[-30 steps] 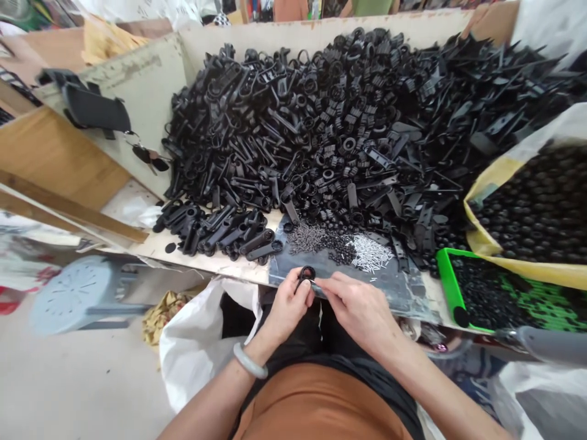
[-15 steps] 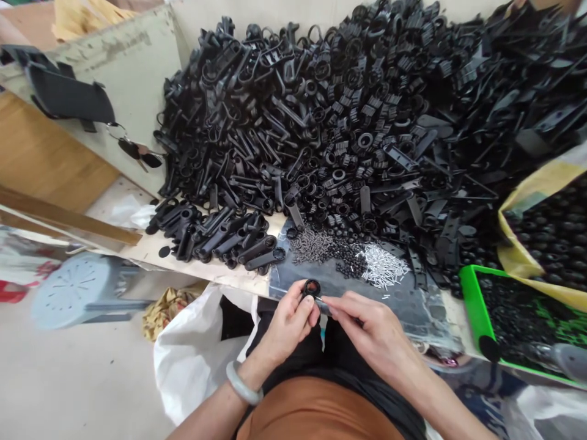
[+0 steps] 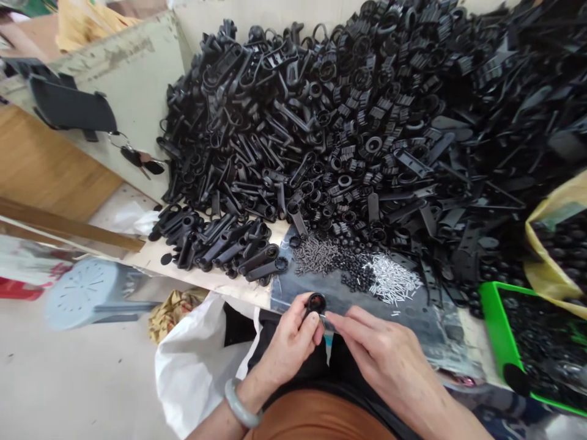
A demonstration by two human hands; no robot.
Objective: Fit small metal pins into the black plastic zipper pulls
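My left hand [image 3: 291,342] is closed around a black plastic ring-ended part [image 3: 316,302], its round opening facing up. My right hand [image 3: 383,345] pinches a small silver pin [image 3: 323,317] between thumb and index finger, at the ring's right edge. Whether the pin sits inside the part cannot be made out. Just beyond my hands, on a dark mat [image 3: 312,292], lie small piles of silver pins [image 3: 394,280], tiny black pieces [image 3: 356,272] and grey-brown springs or screws [image 3: 316,253], too small to tell which.
A large heap of black plastic parts [image 3: 275,116] covers the bench behind. Handle-like black pieces [image 3: 224,241] lie at left. A green tray [image 3: 498,321] and a yellow-edged bag [image 3: 550,263] stand at right. Below left are a white sack [image 3: 183,366] and a pale blue stool [image 3: 82,290].
The view has shifted slightly, so the bench sits lower and the right-hand things further right. Both hands stay together at the black part, with the right fingertips still at its edge.
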